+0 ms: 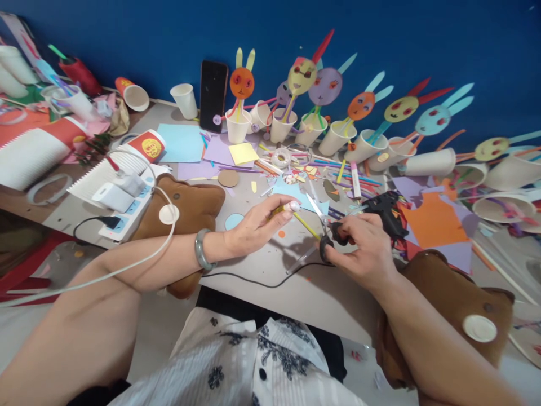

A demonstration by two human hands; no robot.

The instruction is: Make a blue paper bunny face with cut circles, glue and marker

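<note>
— What have the hands got?

— The left hand (257, 228) is closed in a pinch on one end of a yellow straw (305, 224). The right hand (363, 248) has its fingers through the black loops of the scissors (324, 225), whose blades stand a little open at the straw, just above the table (253, 265).

— How to cut it well?

— I'd keep the straw taut and square to the blades, and the left fingertips clear of them.

— And around them?

— A black glue gun (386, 211) sits just beyond the right hand, loose coloured paper (433, 223) beside it, and paper cups (236, 127) holding rabbit figures line the blue wall.
</note>
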